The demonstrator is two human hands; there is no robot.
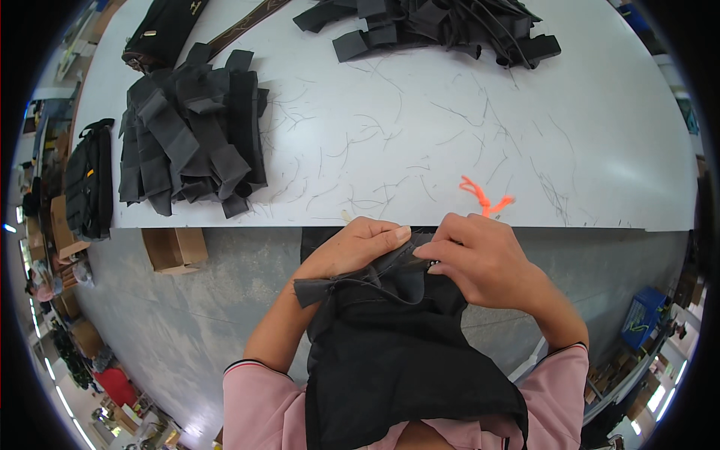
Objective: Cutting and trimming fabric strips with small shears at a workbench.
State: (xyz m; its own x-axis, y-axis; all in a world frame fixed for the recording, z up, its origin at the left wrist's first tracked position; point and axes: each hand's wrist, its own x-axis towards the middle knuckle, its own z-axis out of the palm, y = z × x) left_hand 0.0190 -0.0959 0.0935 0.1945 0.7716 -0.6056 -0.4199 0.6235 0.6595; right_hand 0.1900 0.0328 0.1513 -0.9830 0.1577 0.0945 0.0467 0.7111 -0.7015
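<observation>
My left hand (pixel 356 246) is closed on a dark grey fabric strip (pixel 401 287), its thumb pressing the cloth near the table's front edge. The strip is folded and looped, with one end hanging out to the left below my wrist. My right hand (pixel 484 259) is pinched at the strip's right side. Between its fingertips a small dark piece with light dots shows; I cannot make out what it is. Both hands are above my lap, in front of a black apron (pixel 412 367).
A pile of dark grey fabric strips (pixel 184 142) lies on the white table (pixel 615 150) at left, another pile (pixel 442 30) at the far side. Loose threads and an orange cord (pixel 486 202) are scattered there. Black bags (pixel 90 184) are at left; a cardboard box (pixel 176 251) is below.
</observation>
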